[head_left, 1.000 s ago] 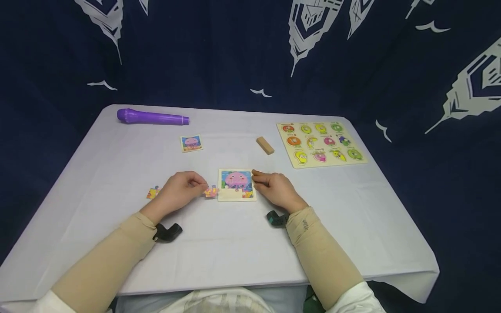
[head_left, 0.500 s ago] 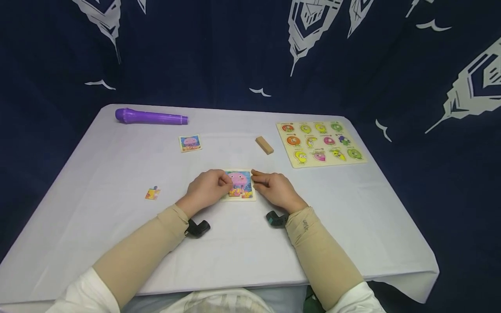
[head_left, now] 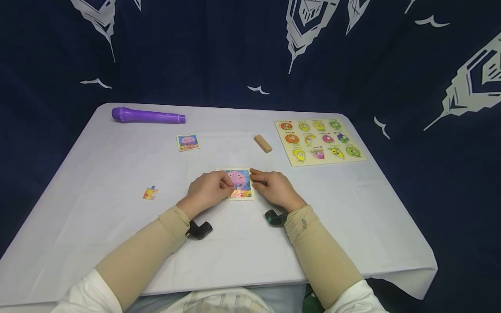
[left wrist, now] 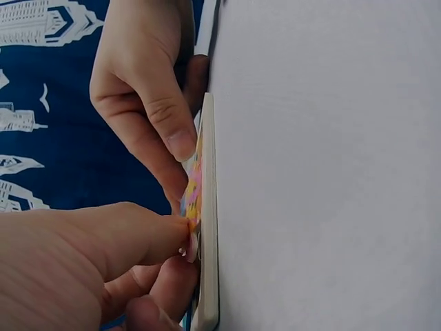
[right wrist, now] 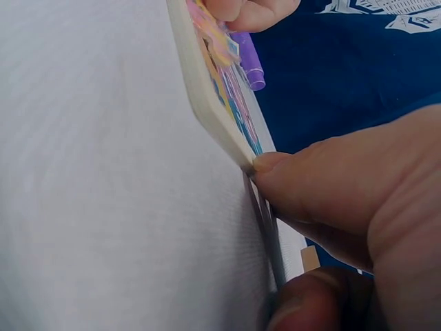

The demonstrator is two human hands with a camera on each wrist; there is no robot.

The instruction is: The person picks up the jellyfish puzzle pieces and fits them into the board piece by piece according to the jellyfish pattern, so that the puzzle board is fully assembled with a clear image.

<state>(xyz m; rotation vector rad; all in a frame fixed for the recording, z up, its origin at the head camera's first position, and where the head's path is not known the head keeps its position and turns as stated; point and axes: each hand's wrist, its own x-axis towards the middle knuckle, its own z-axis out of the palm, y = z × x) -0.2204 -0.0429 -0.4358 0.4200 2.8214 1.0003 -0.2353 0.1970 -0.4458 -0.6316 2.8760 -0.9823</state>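
Observation:
A small square jigsaw puzzle board [head_left: 245,191] with a pink octopus picture lies mid-table in the head view. Over its left part, my left hand [head_left: 207,188] pinches a pink-and-yellow jigsaw piece [right wrist: 222,47] between thumb and fingers; in the right wrist view that piece sits slightly tilted above the picture. My right hand [head_left: 275,186] holds the board at its right edge, with the thumb against a corner in the right wrist view. Left of the hands lies another loose yellow-and-pink jigsaw piece [head_left: 150,193]. The left hand hides the board's left part.
Behind the board lie a small octopus picture card [head_left: 188,142] and a wooden block [head_left: 262,144]. A fruit puzzle board [head_left: 320,142] is at the back right. At the back left lies a purple toy microphone [head_left: 148,115]. A dark blue patterned curtain hangs behind the table.
The left hand has moved right with the jigsaw piece, from beside the board to over its lower part, and stays there in the last half second. The right hand keeps its place.

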